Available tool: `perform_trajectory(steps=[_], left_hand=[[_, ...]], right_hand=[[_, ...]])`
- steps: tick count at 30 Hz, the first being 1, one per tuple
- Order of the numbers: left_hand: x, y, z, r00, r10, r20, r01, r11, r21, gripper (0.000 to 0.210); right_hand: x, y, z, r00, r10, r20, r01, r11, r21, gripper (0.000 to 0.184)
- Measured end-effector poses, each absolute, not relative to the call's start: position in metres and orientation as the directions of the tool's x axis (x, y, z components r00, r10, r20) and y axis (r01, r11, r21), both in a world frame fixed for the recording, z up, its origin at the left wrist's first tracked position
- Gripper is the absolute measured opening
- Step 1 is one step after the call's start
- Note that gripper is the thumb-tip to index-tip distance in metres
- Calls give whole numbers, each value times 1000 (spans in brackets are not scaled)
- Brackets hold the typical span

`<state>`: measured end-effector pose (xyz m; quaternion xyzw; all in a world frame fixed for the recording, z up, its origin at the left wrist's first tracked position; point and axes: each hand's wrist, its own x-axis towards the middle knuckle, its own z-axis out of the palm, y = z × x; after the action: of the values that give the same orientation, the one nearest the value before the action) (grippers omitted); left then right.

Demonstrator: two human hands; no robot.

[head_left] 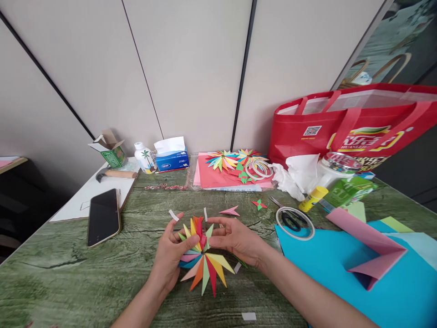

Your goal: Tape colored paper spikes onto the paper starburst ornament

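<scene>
Fingers (177, 228) of the left hand (167, 259) curl around the left edge of the paper star (205, 259), holding it just above the table (102, 273), while the right hand (239, 239) pinches 1 upper point between thumb and fingertips. Handling it well likely means a light, even grip near the centre, so the folded points are not creased. From the fingers, the star's free points fan downward toward the person. Scissors (292, 221) inside a tape ring (295, 223) lie to the right, near blue paper (341, 269); a phone (103, 216) lies well to the left.
</scene>
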<state>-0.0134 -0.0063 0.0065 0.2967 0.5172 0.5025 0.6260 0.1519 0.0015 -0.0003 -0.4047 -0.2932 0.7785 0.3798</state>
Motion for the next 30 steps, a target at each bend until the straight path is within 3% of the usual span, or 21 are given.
perform_trajectory(steps=[4,10,16,30], left_hand=[[-14,-6,6,-58,934,-351,-321,316,893,92],[-14,-6,3,-90,940,-330,-289,293,912,91],[-13,-6,4,-90,950,-298,-237,270,933,94],[-11,-8,11,-132,949,-285,-105,273,956,91]], right_hand=[[153,3,-1,-357,849,-391,-350,-509,-786,68],[156,4,10,-299,926,-229,-176,-290,-941,58],[152,0,1,-308,946,-104,-124,-149,-981,57],[144,-1,-3,-234,963,-135,-107,-163,-981,61]])
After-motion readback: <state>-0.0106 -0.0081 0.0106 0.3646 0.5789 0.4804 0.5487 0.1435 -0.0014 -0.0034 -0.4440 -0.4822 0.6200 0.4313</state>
